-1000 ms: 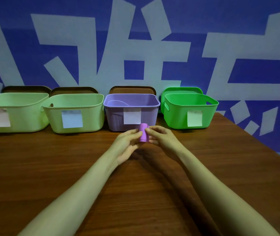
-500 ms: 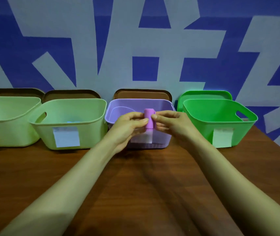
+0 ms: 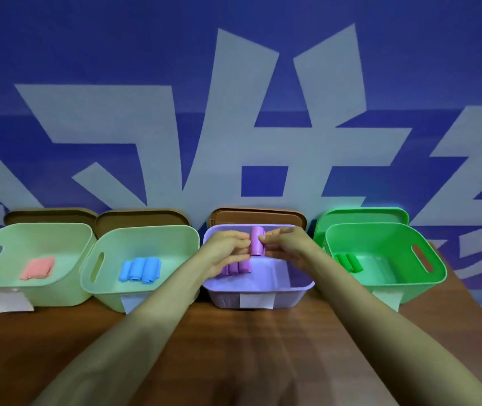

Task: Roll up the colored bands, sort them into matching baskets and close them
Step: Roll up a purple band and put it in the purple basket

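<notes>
Both hands have carried the rolled purple band (image 3: 257,241) forward from the table edge, and it is now above the open purple basket (image 3: 298,291). Left hand (image 3: 225,251) and right hand (image 3: 288,249) pinch it upright between their fingertips, over other purple rolls (image 3: 238,266) lying inside the basket.

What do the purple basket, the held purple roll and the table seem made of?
Purple basket: moulded plastic, smooth with a soft sheen, thin rim. Purple roll: probably soft matte fabric or foam; it rolls tightly. Table: wood or wood-look laminate, grain streaks.
</notes>
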